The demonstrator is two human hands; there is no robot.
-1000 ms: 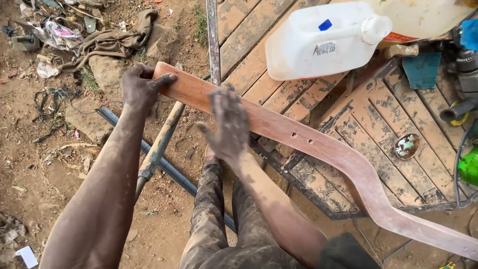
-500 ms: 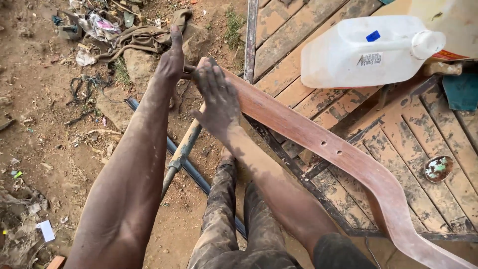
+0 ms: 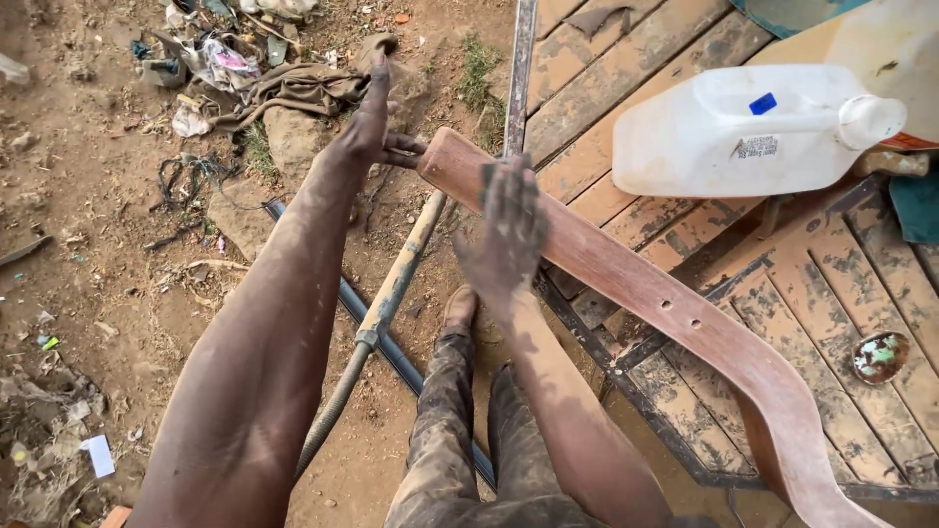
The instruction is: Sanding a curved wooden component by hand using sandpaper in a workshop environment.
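- So the long curved wooden piece [image 3: 675, 313] runs diagonally, far end up near the middle of the shot and the near end dropping out of view at bottom right. It looks propped over the edge of the slatted wooden platform [image 3: 675, 59], probably so the upper face stays open to work on.
- Left hand [image 3: 370, 132] is at the far tip of the wood, fingers pointing up and mostly straight, thumb side against the end. Looks more like bracing or steadying than a real clench, and I can't tell if any fingers wrap under.
- Right hand [image 3: 509, 230] sits flat on the top face a bit down from the tip, fingers spread. There's something small and dark under the fingertips, but I can't make out what, so whether it's pinching anything is a shrug from me.
- Two small holes [image 3: 680, 313] are drilled partway down the wood, well clear of both hands.
- A white plastic jug [image 3: 753, 132] lies on its side on the platform, near the wood but not touching it.
- A small round tin [image 3: 880, 357] sits on the slats right of the wood's bend.
- Below the tip, a metal pipe [image 3: 386, 303] and a dark rod [image 3: 391, 342] cross on the dirt, beside the person's shoe [image 3: 458, 308].
- Open dirt on the left gives elbow room; rags and litter [image 3: 254, 68] are further off.
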